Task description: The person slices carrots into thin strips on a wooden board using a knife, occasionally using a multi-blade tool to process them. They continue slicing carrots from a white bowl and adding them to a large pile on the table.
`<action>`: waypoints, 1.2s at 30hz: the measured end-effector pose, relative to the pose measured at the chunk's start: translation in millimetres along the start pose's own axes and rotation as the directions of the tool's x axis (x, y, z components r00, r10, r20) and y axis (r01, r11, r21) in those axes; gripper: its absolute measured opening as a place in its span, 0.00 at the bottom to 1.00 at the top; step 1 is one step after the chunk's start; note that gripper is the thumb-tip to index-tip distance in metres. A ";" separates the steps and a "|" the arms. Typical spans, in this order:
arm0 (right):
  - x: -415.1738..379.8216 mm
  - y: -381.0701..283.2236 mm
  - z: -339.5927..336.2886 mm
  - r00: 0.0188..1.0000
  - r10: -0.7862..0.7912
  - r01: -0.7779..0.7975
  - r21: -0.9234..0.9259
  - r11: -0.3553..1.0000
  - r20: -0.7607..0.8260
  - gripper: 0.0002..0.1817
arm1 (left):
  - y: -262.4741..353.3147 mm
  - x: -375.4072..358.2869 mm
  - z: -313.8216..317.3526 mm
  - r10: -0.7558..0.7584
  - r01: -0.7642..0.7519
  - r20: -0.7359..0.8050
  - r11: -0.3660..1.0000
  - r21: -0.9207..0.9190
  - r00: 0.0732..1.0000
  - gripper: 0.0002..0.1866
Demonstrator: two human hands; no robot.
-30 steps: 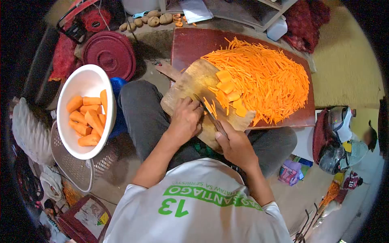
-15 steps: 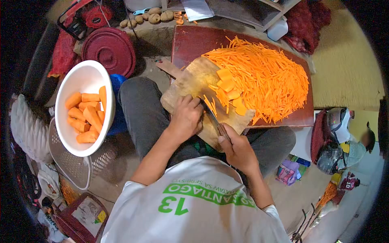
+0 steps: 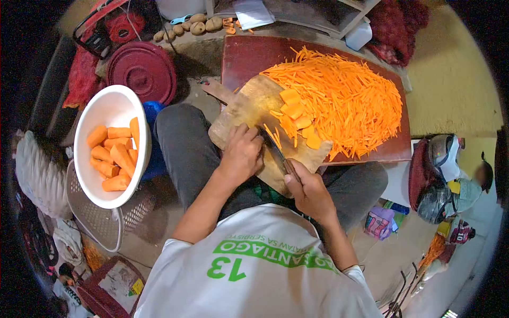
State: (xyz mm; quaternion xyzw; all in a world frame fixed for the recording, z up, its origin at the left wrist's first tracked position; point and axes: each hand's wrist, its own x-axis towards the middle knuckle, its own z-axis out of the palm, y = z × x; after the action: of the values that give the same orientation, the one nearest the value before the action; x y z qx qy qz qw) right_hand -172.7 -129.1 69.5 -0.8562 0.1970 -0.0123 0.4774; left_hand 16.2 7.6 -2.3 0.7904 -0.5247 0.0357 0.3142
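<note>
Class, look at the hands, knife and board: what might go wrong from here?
The knife sits close beside the left hand, so a slip might cut it. The wooden board juts past the near edge of the red table, so it could tip. The carrot strips reach close to that edge, so some may fall.

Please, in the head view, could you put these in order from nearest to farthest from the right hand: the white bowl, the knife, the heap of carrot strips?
1. Knife: held in the right hand, so nearest.
2. Heap of carrot strips: beyond the hand, on the red table.
3. White bowl: far across, on the person's left side.
</note>
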 end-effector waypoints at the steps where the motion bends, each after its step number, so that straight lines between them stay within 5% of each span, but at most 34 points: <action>1: 0.7 0.8 2.5 1.000 -0.007 0.007 -0.001 1.000 -0.009 0.18 | -0.1 0.4 0.0 -0.002 0.002 0.005 1.000 -0.005 1.000 0.12; 10: 5.6 -14.3 -8.3 0.992 0.123 -0.123 0.002 0.992 0.007 0.20 | -3.5 0.3 -3.2 -0.011 0.013 0.034 0.999 -0.053 0.999 0.09; 13: 1.1 -1.4 -9.3 0.996 0.029 -0.026 0.032 0.999 -0.081 0.21 | -4.9 -2.0 0.8 -0.008 0.008 0.002 0.998 -0.059 1.000 0.08; 19: -5.3 2.9 -8.7 1.000 0.021 -0.022 -0.013 1.000 -0.016 0.24 | -2.3 2.7 2.3 0.004 -0.005 -0.022 0.999 -0.052 1.000 0.07; 25: -6.9 2.4 -2.6 0.975 -0.084 0.094 0.042 0.995 -0.203 0.21 | -4.7 2.9 3.1 0.010 -0.012 -0.044 0.999 -0.049 0.999 0.08; 28: -8.5 -5.2 -14.1 0.990 0.031 -0.014 0.122 0.992 -0.140 0.21 | -7.3 2.5 7.9 -0.030 0.013 -0.140 0.993 -0.115 0.990 0.10; 36: -4.0 6.6 -6.1 0.999 0.043 -0.041 0.110 0.993 -0.018 0.23 | -9.0 4.5 3.6 -0.139 0.081 -0.259 0.971 -0.223 0.956 0.12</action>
State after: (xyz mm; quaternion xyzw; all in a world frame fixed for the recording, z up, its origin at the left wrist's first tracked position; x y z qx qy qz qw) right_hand -179.8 -135.8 68.1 -0.8241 0.2190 -0.0219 0.5219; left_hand 24.9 4.3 -7.5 0.7683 -0.4323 0.0710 0.4666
